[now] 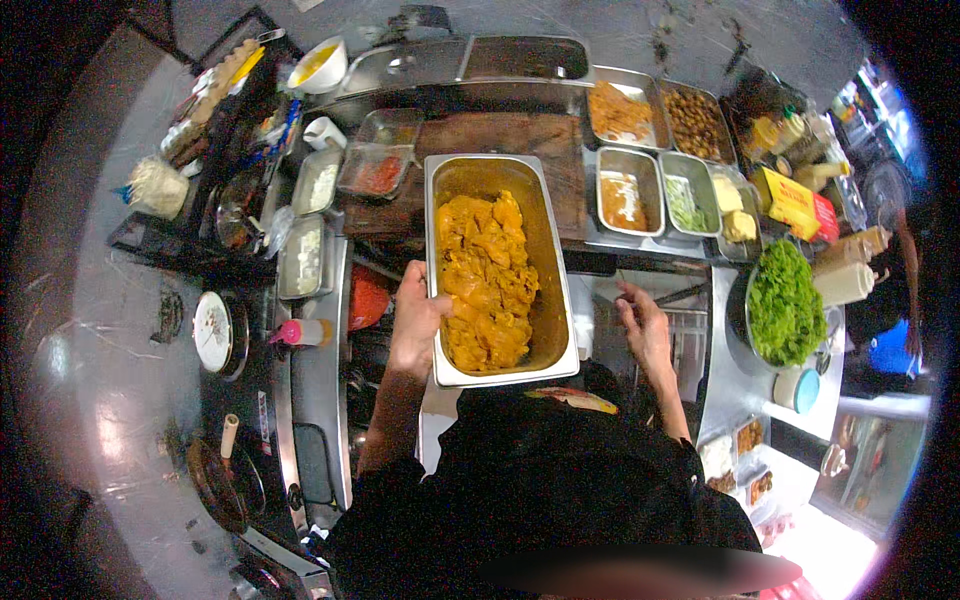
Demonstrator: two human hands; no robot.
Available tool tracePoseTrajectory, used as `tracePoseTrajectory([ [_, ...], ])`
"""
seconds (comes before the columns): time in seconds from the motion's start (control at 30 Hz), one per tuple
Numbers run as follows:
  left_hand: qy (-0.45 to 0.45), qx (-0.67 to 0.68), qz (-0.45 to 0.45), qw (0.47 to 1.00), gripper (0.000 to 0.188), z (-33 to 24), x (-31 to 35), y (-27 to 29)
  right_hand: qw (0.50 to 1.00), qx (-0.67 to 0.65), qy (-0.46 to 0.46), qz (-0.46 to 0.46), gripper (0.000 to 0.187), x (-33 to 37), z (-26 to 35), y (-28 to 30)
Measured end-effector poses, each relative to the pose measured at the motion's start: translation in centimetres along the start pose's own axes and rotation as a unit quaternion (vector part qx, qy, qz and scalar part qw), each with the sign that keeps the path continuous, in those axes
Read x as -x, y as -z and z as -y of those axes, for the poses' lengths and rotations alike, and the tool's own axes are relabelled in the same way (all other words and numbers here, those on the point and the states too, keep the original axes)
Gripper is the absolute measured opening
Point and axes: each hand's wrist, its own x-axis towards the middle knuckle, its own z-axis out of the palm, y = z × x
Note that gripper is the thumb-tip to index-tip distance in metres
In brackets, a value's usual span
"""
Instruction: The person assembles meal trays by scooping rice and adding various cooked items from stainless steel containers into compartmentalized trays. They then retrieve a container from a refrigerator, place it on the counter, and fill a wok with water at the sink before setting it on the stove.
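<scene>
A deep rectangular steel food pan (560, 290) is held up in front of me. In it lies a mass of orange, sauce-coated pieces (488, 280), perhaps marinated meat; the kind is not certain. My left hand (417, 315) is closed on the pan's left long side, thumb over the rim and the other fingers hidden behind the wall. To the right of the pan, touching nothing, is my right hand (645, 325), its fingers loosely bent and apart. Beyond the pan's far end lies a brown wooden cutting board (500, 135), partly covered by it.
Small pans of chopped food (322, 182) stand left of the board. On the right are a pan of browned pieces (692, 115), butter blocks (738, 210), a bowl of green lettuce (787, 305) and squeeze bottles (845, 285). A frying pan (215, 480) sits at lower left.
</scene>
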Motion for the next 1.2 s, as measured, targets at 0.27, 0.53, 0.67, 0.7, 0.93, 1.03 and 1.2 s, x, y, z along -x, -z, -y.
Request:
tracePoseTrajectory([
  [0.27, 0.005, 0.03, -0.014, 0.999, 0.04, -2.1, -3.1, 3.7, 0.996, -0.031, 0.066, 0.048, 0.03, -4.4, 8.0, -6.5],
  [0.53, 0.007, 0.035, 0.03, 0.999, 0.051, 0.1, -10.3, 5.3, 0.999, 0.013, 0.041, 0.028, 0.03, -5.1, 9.1, -7.5],
  [0.67, -0.007, 0.092, 0.009, 0.996, 0.048, 2.1, -13.0, 3.4, 0.998, 0.037, 0.03, 0.03, 0.029, -6.5, 9.2, -6.4],
  [0.7, -0.009, 0.126, -0.007, 0.992, 0.046, 2.3, -13.3, 2.6, 0.999, 0.031, 0.04, 0.013, 0.028, -7.2, 8.8, -6.3],
  [0.93, -0.054, 0.13, -0.116, 0.983, 0.042, 3.4, -16.9, -1.8, 0.996, 0.052, 0.067, 0.004, 0.028, -14.3, 3.3, -5.2],
  [1.03, -0.078, 0.145, -0.183, 0.969, 0.042, 3.9, -17.9, -2.8, 0.999, 0.018, 0.027, 0.034, 0.029, -17.7, 5.9, -3.9],
  [1.2, -0.075, 0.198, -0.222, 0.952, 0.043, 4.2, -19.3, -6.0, 0.989, -0.063, 0.128, -0.043, 0.036, -22.8, 8.8, -2.2],
])
